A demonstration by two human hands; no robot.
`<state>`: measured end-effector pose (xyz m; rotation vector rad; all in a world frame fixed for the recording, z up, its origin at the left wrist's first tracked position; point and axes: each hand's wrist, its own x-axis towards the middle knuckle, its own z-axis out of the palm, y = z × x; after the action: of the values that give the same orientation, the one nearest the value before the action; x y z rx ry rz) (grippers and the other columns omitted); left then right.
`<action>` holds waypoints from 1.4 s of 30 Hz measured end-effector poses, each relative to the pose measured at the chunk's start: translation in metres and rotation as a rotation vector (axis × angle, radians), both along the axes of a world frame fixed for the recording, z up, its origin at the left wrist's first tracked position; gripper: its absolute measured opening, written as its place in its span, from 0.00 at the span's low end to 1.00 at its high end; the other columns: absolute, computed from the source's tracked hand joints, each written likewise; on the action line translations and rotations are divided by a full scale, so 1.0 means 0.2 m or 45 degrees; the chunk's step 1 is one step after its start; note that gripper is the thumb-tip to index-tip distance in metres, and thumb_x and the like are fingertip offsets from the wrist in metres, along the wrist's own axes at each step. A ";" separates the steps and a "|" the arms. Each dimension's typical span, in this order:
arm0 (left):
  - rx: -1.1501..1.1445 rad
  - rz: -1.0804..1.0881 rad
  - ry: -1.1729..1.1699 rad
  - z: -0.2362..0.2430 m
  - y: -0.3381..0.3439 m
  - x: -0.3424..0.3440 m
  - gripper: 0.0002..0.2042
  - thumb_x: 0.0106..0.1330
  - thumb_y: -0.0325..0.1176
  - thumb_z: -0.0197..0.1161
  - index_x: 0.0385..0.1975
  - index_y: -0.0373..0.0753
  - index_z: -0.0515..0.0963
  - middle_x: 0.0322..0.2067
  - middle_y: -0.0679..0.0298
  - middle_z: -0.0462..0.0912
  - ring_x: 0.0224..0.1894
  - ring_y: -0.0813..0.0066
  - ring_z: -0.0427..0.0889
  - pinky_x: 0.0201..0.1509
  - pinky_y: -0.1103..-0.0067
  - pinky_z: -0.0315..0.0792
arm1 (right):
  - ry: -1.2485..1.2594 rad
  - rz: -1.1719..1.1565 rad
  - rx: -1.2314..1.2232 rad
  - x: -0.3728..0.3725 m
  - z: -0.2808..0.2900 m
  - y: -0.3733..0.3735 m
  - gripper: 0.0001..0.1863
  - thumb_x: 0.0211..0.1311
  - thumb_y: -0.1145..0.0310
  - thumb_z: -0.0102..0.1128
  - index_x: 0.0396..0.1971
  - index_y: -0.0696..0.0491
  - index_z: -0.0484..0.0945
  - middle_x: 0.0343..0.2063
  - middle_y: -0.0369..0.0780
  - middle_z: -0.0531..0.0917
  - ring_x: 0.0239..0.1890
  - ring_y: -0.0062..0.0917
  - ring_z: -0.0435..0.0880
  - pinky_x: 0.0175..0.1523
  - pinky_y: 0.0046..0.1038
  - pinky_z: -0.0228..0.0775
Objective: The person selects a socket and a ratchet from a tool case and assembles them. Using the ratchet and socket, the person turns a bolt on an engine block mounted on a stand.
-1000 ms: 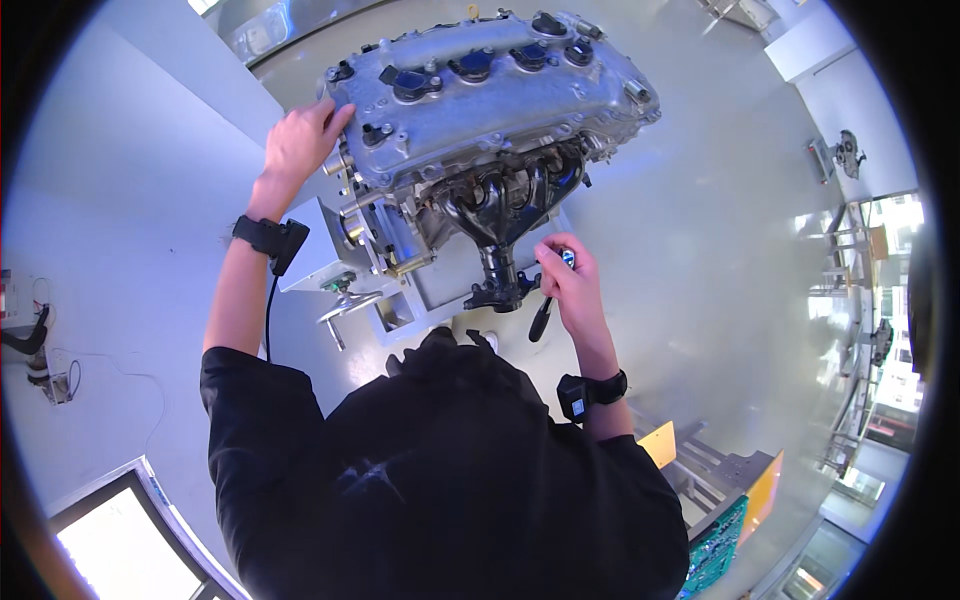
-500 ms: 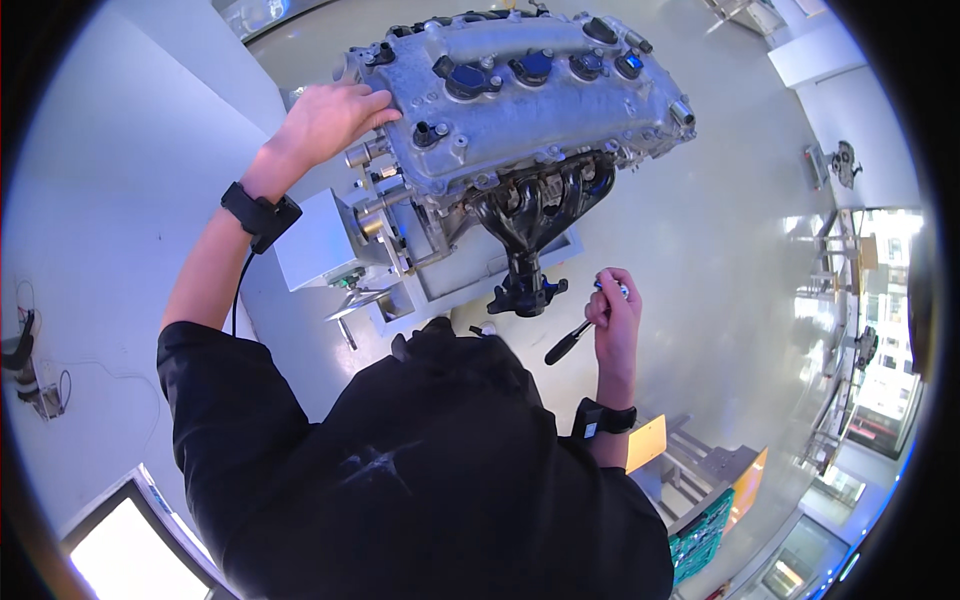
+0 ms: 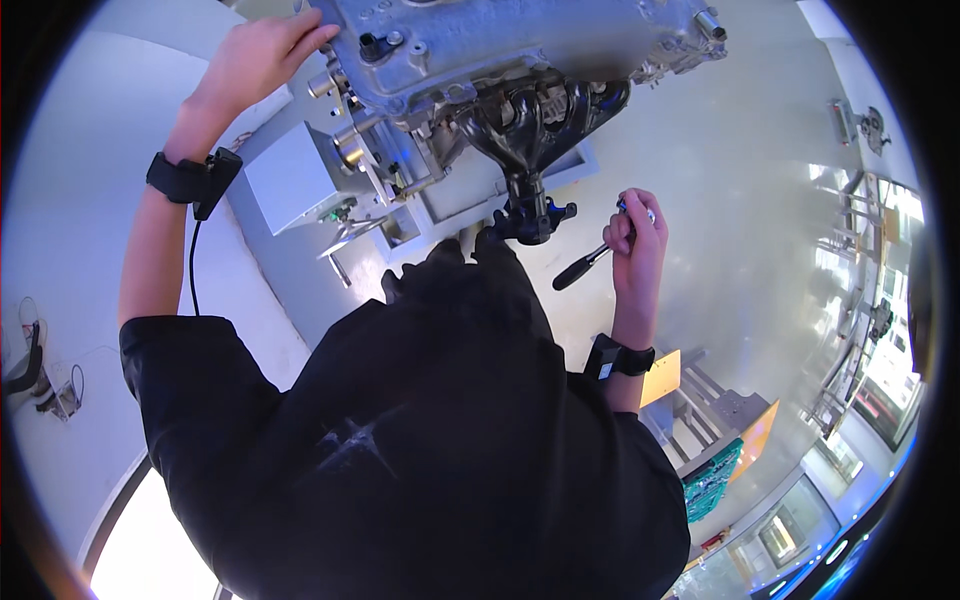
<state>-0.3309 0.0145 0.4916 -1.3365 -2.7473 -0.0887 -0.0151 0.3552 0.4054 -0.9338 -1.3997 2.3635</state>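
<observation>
A grey engine [image 3: 480, 45] with a metal cover is at the top of the view, its far side cut off by the edge. My left hand [image 3: 262, 62] rests against the engine's left edge, fingers stretched toward the cover, some hidden. Below the cover a black exhaust manifold [image 3: 522, 140] runs down to a flange. To the right of that flange and apart from it, my right hand [image 3: 637, 240] is closed round the head end of a ratchet wrench [image 3: 578, 272]. Its black handle sticks out down and to the left.
A metal stand [image 3: 455, 200] carries the engine, with a light grey box [image 3: 298, 178] and a crank handle at its left. At lower right stands a rack with a yellow panel [image 3: 661, 378] and a green mesh piece [image 3: 712, 480]. Further equipment lines the right wall.
The view has tilted, so the engine sits higher and is partly cut off. My left hand stays at the engine's edge; my right hand still holds the ratchet wrench.
</observation>
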 end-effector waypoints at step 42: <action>1.468 0.424 -1.714 0.10 0.10 0.41 0.16 0.75 0.47 0.40 0.33 0.41 0.67 0.17 0.75 0.60 0.16 0.86 0.55 0.18 0.85 0.49 | 0.011 -0.149 -0.047 0.13 -0.02 0.14 0.06 0.69 0.69 0.54 0.37 0.55 0.73 0.14 0.29 0.65 0.13 0.10 0.57 0.20 0.16 0.46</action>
<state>-0.2494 0.0340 0.5120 -0.3950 -2.4291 -2.7642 0.0115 0.3824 0.4020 -0.9855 -1.2657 2.3119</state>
